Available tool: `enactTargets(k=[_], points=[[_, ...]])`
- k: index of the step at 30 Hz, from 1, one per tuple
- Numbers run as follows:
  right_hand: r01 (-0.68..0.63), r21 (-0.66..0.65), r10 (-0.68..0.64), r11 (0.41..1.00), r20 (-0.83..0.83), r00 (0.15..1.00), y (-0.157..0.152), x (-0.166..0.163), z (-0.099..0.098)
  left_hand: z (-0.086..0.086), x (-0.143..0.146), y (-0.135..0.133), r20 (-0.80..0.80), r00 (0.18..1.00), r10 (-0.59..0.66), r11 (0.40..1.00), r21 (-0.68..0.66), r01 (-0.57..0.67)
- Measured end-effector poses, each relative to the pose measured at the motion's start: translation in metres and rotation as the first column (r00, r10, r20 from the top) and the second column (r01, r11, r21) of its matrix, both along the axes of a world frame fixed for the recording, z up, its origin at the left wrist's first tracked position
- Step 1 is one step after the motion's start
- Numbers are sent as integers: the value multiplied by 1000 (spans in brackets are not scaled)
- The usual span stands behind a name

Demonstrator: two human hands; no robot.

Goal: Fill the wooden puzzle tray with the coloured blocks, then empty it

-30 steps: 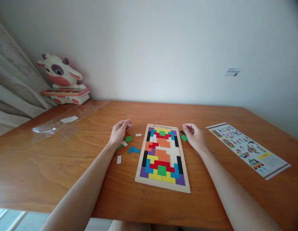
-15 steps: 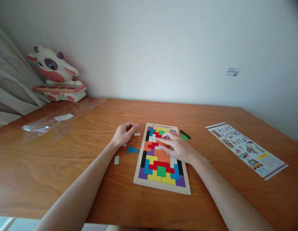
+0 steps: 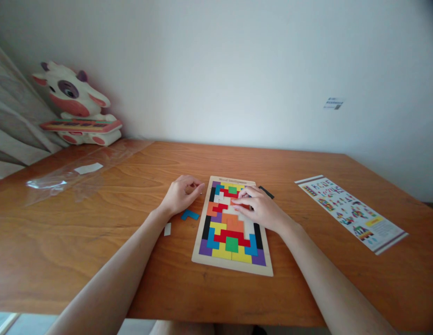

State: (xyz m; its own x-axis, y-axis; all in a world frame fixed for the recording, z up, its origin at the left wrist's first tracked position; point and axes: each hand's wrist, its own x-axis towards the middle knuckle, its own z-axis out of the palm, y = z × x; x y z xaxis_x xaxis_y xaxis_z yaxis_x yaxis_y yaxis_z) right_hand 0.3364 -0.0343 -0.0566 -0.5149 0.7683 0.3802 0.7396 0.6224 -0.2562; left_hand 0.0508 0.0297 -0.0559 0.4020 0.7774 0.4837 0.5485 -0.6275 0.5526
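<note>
A wooden tray puzzle [image 3: 233, 268] filled with coloured block-shaped pieces lies on the table in front of me. My right hand [image 3: 260, 208] is over its upper right part, with thumb and fingers pinching an orange puzzle piece [image 3: 234, 201] that is partly hidden. Below the fingertips, a pale bare patch of the tray shows above another orange piece [image 3: 233, 223]. Left of the tray, my left hand [image 3: 181, 194] rests on the table, fingers curled toward the thumb; what they hold, if anything, is hidden. Near its wrist lie a blue L-shaped piece [image 3: 190, 214] and a white piece [image 3: 167, 229].
A black piece [image 3: 267, 192] lies beyond my right hand. To the right is a printed pattern sheet [image 3: 352, 211]. At the back left stand a cow-shaped toy keyboard [image 3: 80, 104] and a clear plastic bag [image 3: 49, 185]. A pale wall [image 3: 216, 74] rises behind the table.
My right fingers have closed round an orange piece, shifting it up and baring part of the tray. My left hand has moved slightly, covering the small white piece near its fingertips. The view has shifted slightly.
</note>
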Motion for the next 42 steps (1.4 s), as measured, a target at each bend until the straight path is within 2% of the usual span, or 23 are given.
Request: enactTargets(k=[2, 4, 6, 9, 13, 23, 29, 35, 42], points=[[3, -13, -3, 1000, -3, 1000, -1, 0, 1, 7, 5, -8, -108, 977, -183, 969, 150, 198], [6, -27, -6, 1000, -5, 1000, -2, 0, 3, 13, 12, -17, -188, 914, -360, 903, 176, 392], [9, -46, -9, 999, -9, 1000, -2, 0, 5, 15, 21, -25, -240, 864, -442, 856, 174, 486], [69, -83, -71, 994, -19, 997, -3, 0, 8, 12, 31, -32, -311, 816, -486, 826, 140, 546], [216, -150, -221, 965, -22, 975, -4, -2, 10, 8, 31, -31, -343, 813, -471, 834, 127, 537], [354, -277, -376, 893, -29, 926, -11, -6, 11, 7, 32, -31, -354, 820, -450, 839, 148, 524], [359, -344, -415, 868, -103, 904, -12, -7, 7, 5, 34, -31, -304, 837, -455, 858, 102, 504], [341, -474, -453, 812, -142, 880, -9, -7, 7, 3, 35, -31, -273, 856, -438, 871, 104, 479], [277, -589, -460, 759, -185, 868, -7, -6, 8, 4, 35, -31, -304, 854, -422, 879, 94, 468]])
